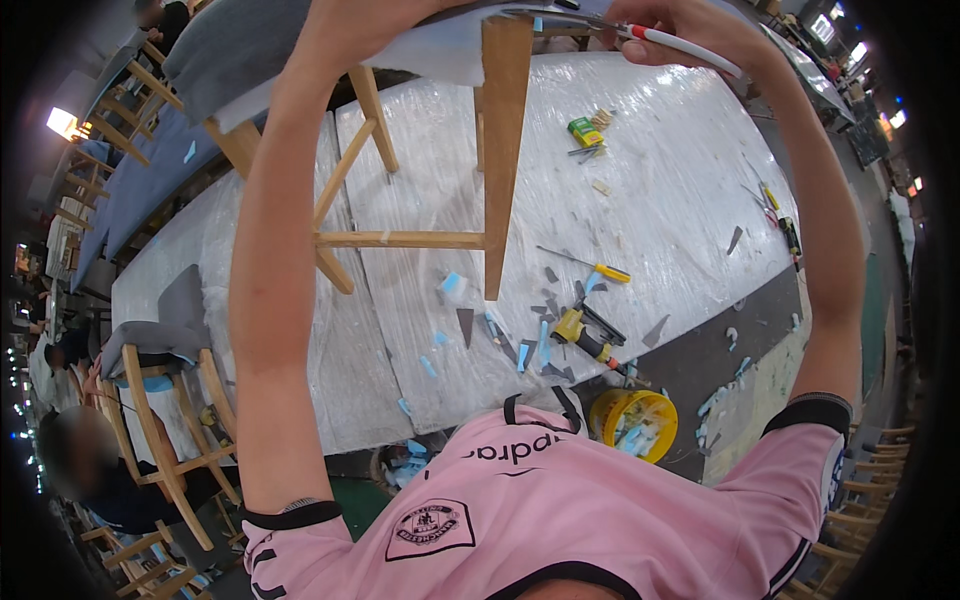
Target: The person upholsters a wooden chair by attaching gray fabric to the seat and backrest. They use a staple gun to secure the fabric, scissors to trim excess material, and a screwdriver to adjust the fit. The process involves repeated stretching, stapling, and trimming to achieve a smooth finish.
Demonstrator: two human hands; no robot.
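Holding an upturned wooden chair (500, 150) on the worktop (650, 170), we reach up with both arms to its padded seat at the top edge of the view.

- Left hand (345, 25): pressed to the seat's underside, by the pale blue foam; its fingers are cut off by the frame, so we cannot tell the grip.
- Right hand (690, 25): clenched round scissors (680, 45) with red and white handles, blades lying toward the seat edge.
- Chair: legs pointing toward us, the near leg hanging just above the worktop, rungs joining the legs.
- Worktop: wrapped in clear plastic film, strewn with blue foam scraps (452, 285) and grey fabric offcuts (466, 325).
- Yellow stapler (585, 335): lying near the front edge, among the scraps.
- Yellow-handled screwdriver (590, 266): just beyond the stapler.
- Green box (585, 131): farther back, right of the chair.
- Yellow bucket (632, 423): on the floor below the worktop.
- More chairs (165, 440): to the left, where another person sits.
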